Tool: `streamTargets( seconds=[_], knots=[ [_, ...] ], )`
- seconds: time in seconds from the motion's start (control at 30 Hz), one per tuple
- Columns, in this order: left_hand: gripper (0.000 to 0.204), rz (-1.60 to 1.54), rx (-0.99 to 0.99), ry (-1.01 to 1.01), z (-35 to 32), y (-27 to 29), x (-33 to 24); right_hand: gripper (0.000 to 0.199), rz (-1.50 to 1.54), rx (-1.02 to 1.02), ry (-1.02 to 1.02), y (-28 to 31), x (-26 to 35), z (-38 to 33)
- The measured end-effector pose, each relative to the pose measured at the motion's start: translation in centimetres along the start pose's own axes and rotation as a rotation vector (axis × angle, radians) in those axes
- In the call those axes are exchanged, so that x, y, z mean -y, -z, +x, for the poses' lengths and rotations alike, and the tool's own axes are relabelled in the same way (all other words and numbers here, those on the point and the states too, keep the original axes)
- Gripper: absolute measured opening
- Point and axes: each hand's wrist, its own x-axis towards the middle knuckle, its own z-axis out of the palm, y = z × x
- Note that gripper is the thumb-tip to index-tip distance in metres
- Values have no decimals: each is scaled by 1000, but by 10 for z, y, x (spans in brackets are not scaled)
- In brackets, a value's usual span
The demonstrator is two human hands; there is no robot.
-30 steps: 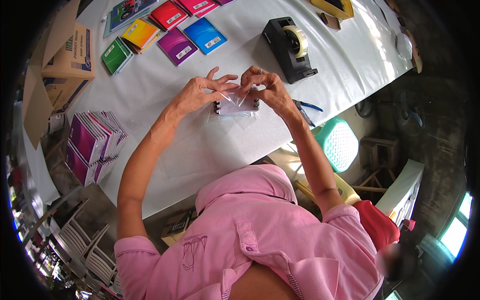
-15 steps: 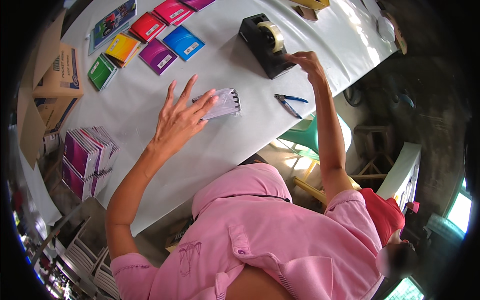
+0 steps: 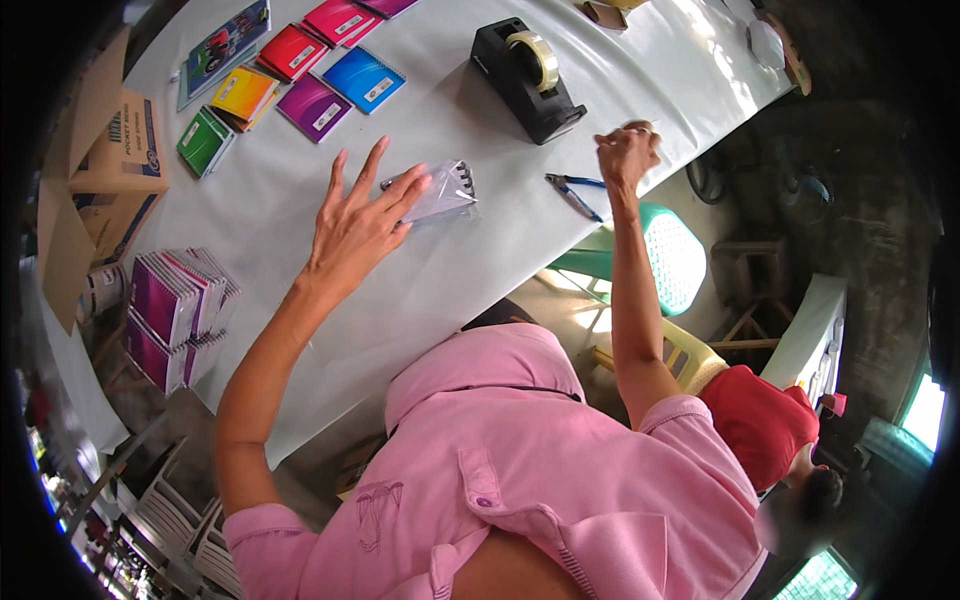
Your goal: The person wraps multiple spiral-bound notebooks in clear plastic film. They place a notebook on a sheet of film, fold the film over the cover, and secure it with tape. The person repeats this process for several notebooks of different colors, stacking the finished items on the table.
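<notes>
My left hand (image 3: 358, 220) is open, its fingers spread. Its fingertips reach over the near-left side of a small spiral notepad (image 3: 440, 197) wrapped in clear plastic; whether they press on it I cannot tell. My right hand (image 3: 627, 160) is raised at the table's right edge, closed with the fingers curled in. What it holds, if anything, is too small to make out. Just left of it stands a black tape dispenser (image 3: 515, 85) with a roll of clear tape (image 3: 545, 62). Blue-handled pliers (image 3: 577, 195) lie between the notepad and my right hand.
Colourful notebooks, among them a blue one (image 3: 365, 80) and a green one (image 3: 205, 142), lie at the far left. Purple notebooks (image 3: 165, 310) are stacked at the left edge beside an open cardboard box (image 3: 120, 150). A green stool (image 3: 675, 260) and a person in red (image 3: 760, 425) are at right.
My right hand has left the end of the tape dispenser, moving a little right and nearer, and its fingers have curled in. The left hand stays over the wrapped notepad.
</notes>
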Motion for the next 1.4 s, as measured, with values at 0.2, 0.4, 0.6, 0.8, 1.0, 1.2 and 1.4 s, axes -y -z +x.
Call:
streamTargets(
  seconds=[0.2, 0.4, 0.6, 0.8, 1.0, 1.2, 1.4],
  knots=[
    [62, 50, -17, 5, -9, -8, -2, 25, 1208, 803, -358, 83, 125, -77],
    [68, -17, -47, 11, -6, -12, -4, 30, 1174, 831, -543, 60, 153, -144],
    [60, -136, 99, 57, 2, 0, -3, 35, 1160, 666, -501, 49, 155, -164],
    [65, -641, 296, 137, 41, -24, 19, 37, 578, 574, -121, 11, 150, -173],
    [91, -274, 272, 100, 68, -20, -19, 41, 982, 1195, -29, 4, 140, -173],
    [100, -1262, -124, 238, 38, -26, 13, 74, 2419, 1202, -652, -17, 164, -181],
    [116, -1707, -346, 530, -22, -51, 7, 73, 1517, 818, -69, 16, 138, -106]
  ],
)
